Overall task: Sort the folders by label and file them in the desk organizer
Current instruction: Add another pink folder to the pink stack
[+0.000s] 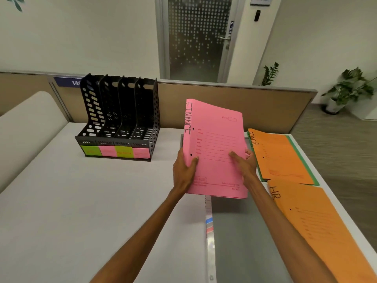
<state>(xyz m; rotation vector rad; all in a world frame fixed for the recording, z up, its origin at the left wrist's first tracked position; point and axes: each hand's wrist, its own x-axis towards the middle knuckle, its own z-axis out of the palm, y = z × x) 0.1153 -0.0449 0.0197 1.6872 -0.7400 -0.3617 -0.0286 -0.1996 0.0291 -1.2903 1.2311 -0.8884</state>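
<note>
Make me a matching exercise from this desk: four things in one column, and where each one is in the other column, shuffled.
Things
1. FINANCE folder
2. ADMIN folder
3. HR folder
4. desk organizer

Places
A. flat on the desk, right side, nearest the camera
B. standing at the back left of the desk
C. held between the left hand and the right hand
D. flat on the right side, beyond the other orange folder

Pairs: 1-C, 2-D, 3-A, 4-B

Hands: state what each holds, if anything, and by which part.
Both hold the pink FINANCE folder. The left hand grips its spine edge, the right hand the opposite edge, both on the lower half.
</note>
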